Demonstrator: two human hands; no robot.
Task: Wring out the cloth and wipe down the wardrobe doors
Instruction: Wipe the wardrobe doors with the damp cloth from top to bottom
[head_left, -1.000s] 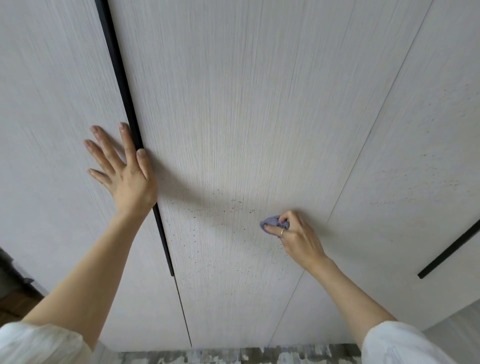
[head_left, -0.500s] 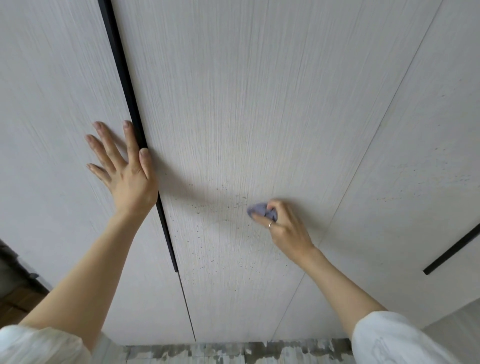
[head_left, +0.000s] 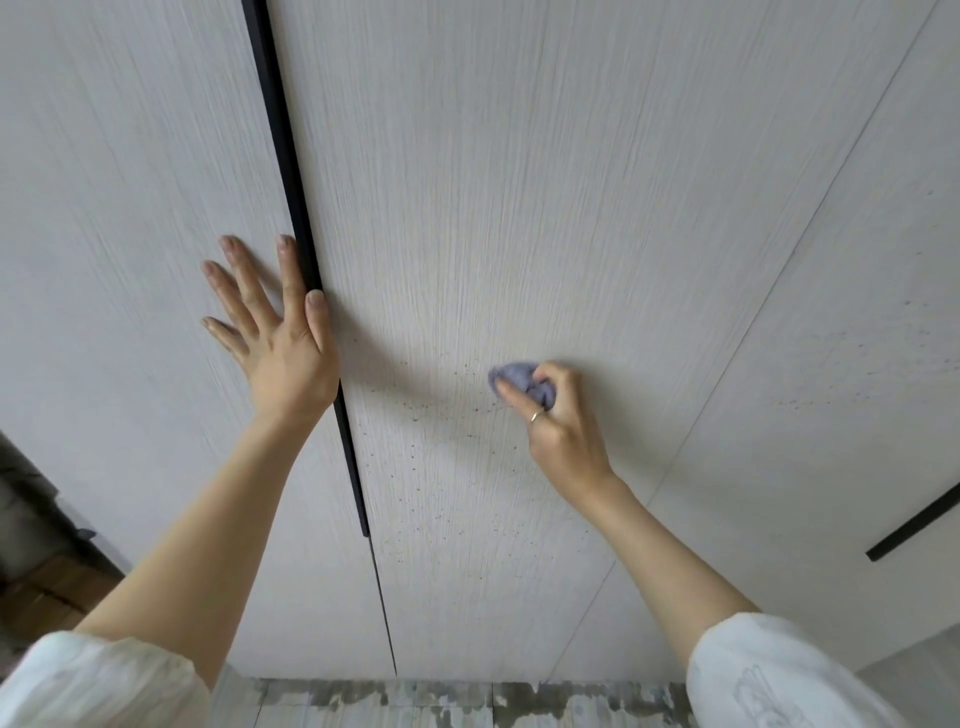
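Note:
Pale wood-grain wardrobe doors fill the view; the middle door (head_left: 519, 208) carries many small dark specks in its lower half. My right hand (head_left: 558, 415) grips a bunched purple cloth (head_left: 514, 376) and presses it against this door among the specks. My left hand (head_left: 270, 332) lies flat with spread fingers on the left door (head_left: 114, 234), its thumb beside the long black handle strip (head_left: 291, 182) between the two doors.
A third door (head_left: 831, 338) stands to the right, also speckled, with a short black handle strip (head_left: 914, 530) at its lower right. Patterned grey floor (head_left: 415, 701) runs below the doors. Dark furniture and brown floorboards (head_left: 36, 571) show at the far left.
My right hand has slid the cloth leftward and a little upward across the middle door. My left hand has stayed pressed on the left door.

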